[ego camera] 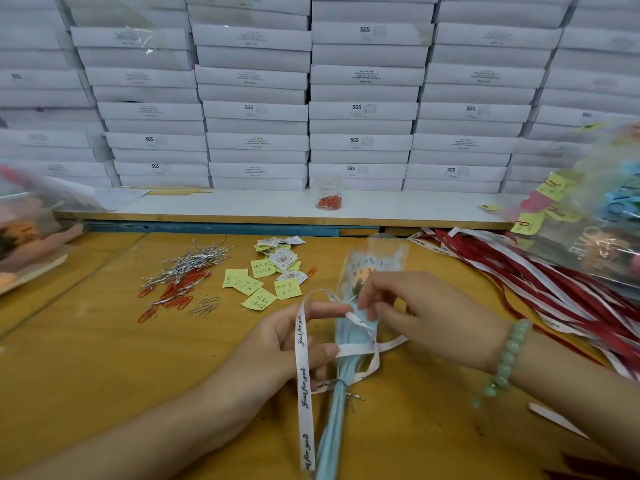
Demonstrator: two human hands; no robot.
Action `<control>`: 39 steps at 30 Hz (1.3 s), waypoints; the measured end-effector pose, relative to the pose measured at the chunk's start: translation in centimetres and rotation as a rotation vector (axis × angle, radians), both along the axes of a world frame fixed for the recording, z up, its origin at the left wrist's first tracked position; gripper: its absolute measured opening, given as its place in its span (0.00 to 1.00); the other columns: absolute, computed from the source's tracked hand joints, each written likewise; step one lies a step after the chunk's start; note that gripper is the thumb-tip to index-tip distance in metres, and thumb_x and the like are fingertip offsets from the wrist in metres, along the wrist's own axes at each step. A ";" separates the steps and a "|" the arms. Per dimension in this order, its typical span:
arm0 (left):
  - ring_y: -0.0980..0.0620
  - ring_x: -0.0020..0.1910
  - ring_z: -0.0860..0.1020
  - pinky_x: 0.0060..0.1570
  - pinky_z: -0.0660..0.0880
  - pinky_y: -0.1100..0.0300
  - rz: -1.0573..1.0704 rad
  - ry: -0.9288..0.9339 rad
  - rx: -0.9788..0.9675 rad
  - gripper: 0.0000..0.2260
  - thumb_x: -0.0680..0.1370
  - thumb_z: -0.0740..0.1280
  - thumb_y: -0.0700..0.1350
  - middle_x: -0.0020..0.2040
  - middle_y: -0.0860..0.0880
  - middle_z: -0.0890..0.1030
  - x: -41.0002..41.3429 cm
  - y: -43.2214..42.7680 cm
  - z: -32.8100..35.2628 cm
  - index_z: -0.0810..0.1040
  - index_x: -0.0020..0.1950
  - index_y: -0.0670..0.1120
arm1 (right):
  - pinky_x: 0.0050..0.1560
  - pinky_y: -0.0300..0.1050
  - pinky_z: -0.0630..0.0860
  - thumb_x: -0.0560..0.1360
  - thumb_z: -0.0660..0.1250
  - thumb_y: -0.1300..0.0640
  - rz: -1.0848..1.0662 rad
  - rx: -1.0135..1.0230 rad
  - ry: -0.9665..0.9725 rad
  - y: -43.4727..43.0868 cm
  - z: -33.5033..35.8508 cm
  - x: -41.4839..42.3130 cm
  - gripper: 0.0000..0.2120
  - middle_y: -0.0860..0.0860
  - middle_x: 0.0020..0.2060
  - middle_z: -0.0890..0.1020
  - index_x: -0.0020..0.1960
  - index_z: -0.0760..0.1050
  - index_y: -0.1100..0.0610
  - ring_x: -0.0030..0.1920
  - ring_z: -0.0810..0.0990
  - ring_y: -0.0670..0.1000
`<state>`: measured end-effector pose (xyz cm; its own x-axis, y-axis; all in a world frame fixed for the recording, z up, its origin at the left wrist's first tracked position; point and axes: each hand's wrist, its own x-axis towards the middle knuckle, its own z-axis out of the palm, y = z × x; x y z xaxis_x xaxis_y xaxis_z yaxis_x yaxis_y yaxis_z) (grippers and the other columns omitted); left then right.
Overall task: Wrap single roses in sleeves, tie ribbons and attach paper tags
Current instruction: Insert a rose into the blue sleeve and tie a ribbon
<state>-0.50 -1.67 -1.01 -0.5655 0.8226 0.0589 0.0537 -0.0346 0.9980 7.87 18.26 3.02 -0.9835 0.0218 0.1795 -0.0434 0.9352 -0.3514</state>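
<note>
A single rose [363,276] is lying in the lower middle of the frame on the yellow wooden table [104,358]. It is wrapped in a clear sleeve [358,336] lined in pale blue, with its bloom pointing up the frame and its stem running to the bottom edge. A white ribbon [300,341] printed "Just for you" is looping around the narrow part of the sleeve, and one long tail is trailing down beside the stem.

The left hand [294,344] is sitting just left of the sleeve with its fingers curled, pinching the ribbon loop between thumb and forefinger. The right hand [426,320], wearing a green bead bracelet [509,358], is reaching in from the right. Its bent fingertips are pinching the ribbon's other end over the sleeve, just below the bloom.

Yellow paper tags [256,285] are lying scattered above the left hand. Red paper clips [173,292] and silver twist ties [194,261] are lying farther left. A heap of red and white ribbons [519,282] is filling the right side, and stacked white boxes [256,109] are filling the upper frame.
</note>
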 end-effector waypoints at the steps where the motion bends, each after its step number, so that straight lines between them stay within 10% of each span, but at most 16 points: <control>1: 0.56 0.28 0.75 0.31 0.74 0.66 0.012 -0.011 0.016 0.17 0.73 0.71 0.37 0.28 0.51 0.75 0.0 0.0 0.0 0.82 0.56 0.56 | 0.41 0.41 0.75 0.79 0.60 0.57 0.007 -0.011 -0.046 0.4 0.0 -0.1 0.09 0.41 0.42 0.79 0.51 0.76 0.46 0.44 0.78 0.44; 21: 0.52 0.37 0.80 0.36 0.76 0.63 0.067 -0.067 0.145 0.08 0.70 0.74 0.41 0.40 0.41 0.83 -0.3 -0.1 -0.2 0.82 0.48 0.49 | 0.40 0.29 0.69 0.72 0.73 0.55 0.279 -0.227 -0.137 2.6 0.0 -0.8 0.02 0.36 0.38 0.77 0.45 0.80 0.50 0.39 0.76 0.41; 31: 0.53 0.37 0.81 0.37 0.78 0.65 0.104 -0.101 0.168 0.09 0.68 0.75 0.38 0.40 0.44 0.83 -0.4 -0.1 -0.3 0.83 0.47 0.45 | 0.29 0.35 0.72 0.68 0.75 0.57 0.212 -0.766 -0.429 1.0 1.4 -0.1 0.14 0.51 0.35 0.83 0.50 0.74 0.56 0.31 0.76 0.47; 39: 0.46 0.42 0.83 0.41 0.80 0.61 0.107 -0.098 0.161 0.09 0.68 0.76 0.39 0.46 0.38 0.84 -0.3 -0.2 -0.1 0.83 0.45 0.48 | 0.34 0.38 0.74 0.68 0.76 0.53 0.066 -0.541 -0.159 -2.2 -0.5 0.3 0.17 0.47 0.31 0.81 0.51 0.71 0.49 0.29 0.75 0.41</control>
<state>-0.80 -1.85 -1.14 -0.6589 0.7419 0.1245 -0.0318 -0.1929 0.9807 8.21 16.05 2.56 -0.9999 0.0068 0.0096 -0.0034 0.6172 -0.7868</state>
